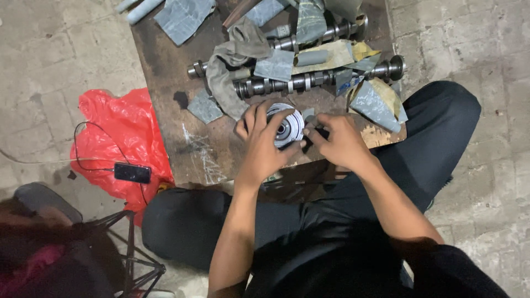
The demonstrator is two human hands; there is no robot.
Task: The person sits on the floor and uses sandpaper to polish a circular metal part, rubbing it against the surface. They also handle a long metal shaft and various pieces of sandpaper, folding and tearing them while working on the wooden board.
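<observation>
A round silver metal part (pixel 287 127) with a dark centre hole rests on the wooden board (pixel 165 60) in front of me. My left hand (pixel 259 143) wraps around its left side with the fingers curled over its rim. At the part's right edge my right hand (pixel 339 140) pinches a small dark piece (pixel 316 132); I cannot tell what that piece is. Just beyond the hands lies a long metal camshaft (pixel 276 85), with a second camshaft (pixel 326 34) behind it.
Grey sandpaper sheets (pixel 182 16) and a grey rag (pixel 229 66) are scattered over the board. A red plastic bag (pixel 118 132) lies on the tiled floor at left with a phone (pixel 132 173) and cable on it. A black metal stand (pixel 132 254) is at lower left.
</observation>
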